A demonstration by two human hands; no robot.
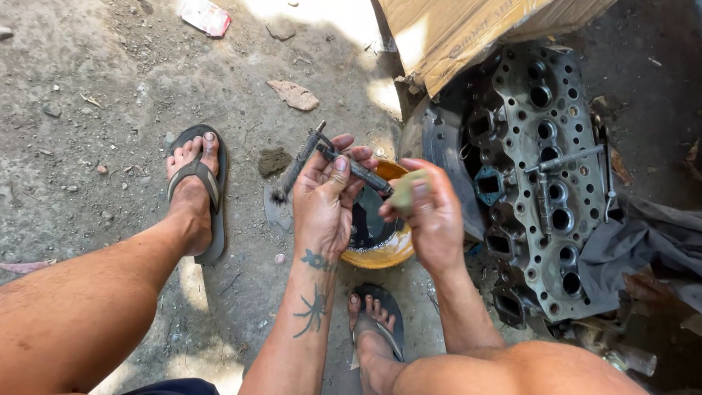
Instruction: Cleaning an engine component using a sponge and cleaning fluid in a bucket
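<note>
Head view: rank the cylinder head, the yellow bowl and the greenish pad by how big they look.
1. cylinder head
2. yellow bowl, partly hidden by the hands
3. greenish pad in the right hand, though nearest the camera

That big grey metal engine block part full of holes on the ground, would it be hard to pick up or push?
Probably very heavy: the grey metal cylinder head looks like thick cast metal. Likely rigid, not floppy. It seems to lean against other parts, so a push might tip it, and its grimy surface could be slippery.

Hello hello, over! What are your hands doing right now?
Left hand grips two dark metal rods. Right hand pinches a small greenish pad beside them. Yellow bowl of dark liquid below; engine cylinder head at right, apart.
</note>
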